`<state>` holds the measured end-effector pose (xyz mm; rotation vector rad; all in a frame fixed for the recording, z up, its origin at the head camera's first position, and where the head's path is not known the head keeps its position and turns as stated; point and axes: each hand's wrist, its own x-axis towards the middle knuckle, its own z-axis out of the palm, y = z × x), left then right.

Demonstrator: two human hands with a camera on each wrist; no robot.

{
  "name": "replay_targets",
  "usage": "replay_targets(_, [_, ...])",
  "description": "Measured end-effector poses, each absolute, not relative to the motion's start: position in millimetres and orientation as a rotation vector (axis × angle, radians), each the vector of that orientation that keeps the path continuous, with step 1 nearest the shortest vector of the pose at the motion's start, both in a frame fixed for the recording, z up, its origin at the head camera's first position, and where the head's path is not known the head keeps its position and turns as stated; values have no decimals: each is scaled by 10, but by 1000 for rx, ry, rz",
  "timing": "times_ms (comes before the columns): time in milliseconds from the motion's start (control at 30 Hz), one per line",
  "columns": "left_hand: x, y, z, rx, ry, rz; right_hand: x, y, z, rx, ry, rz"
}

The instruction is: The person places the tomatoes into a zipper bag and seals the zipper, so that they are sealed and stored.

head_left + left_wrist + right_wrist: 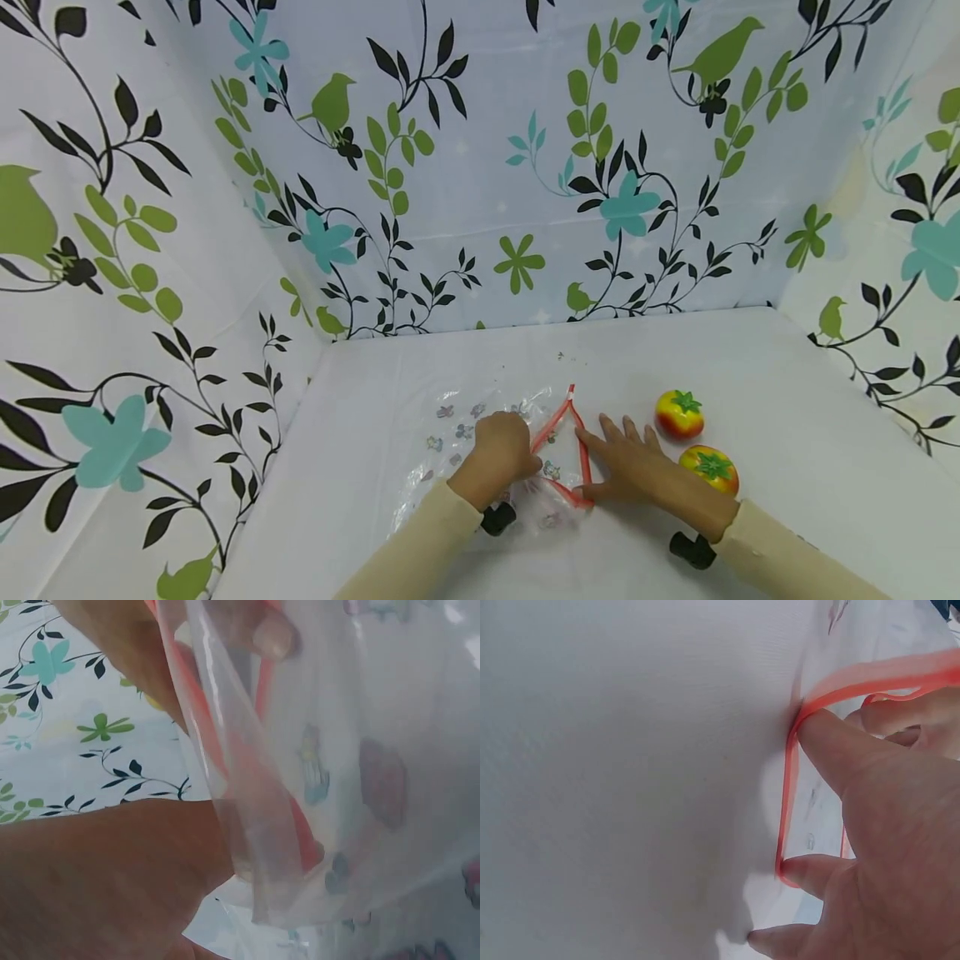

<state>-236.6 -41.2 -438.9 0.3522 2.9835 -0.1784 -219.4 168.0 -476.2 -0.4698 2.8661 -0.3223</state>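
Note:
A clear plastic zip bag [442,467] with small printed figures lies on the white table, its red-edged mouth [584,454] spread apart and facing right. My left hand [501,450], fingers curled, grips the film at the left side of the mouth. With fingers spread and fairly straight, my right hand [633,467] touches the red rim on the other side. In the right wrist view, two of its fingertips press against corners of the red rim [786,802]. Bag film [420,750] fills much of the left wrist view and partly veils the fingers there.
Two red-and-yellow tomato-like fruits with green tops stand just right of my right hand: one farther back [679,415], one nearer [712,468] beside the wrist. Patterned cloth [450,167] with leaves and birds encloses the white table [360,392] at the back and sides.

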Motion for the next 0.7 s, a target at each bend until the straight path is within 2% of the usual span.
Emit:
replay_targets(300, [-2360,-692,-4446,282,2946,119,-2207,1685,-4748,-491,2869,-325])
replay_targets(700, [-2389,-830,-4407,220,2871,348,-2148,1683,-4668,-618,2956,-369])
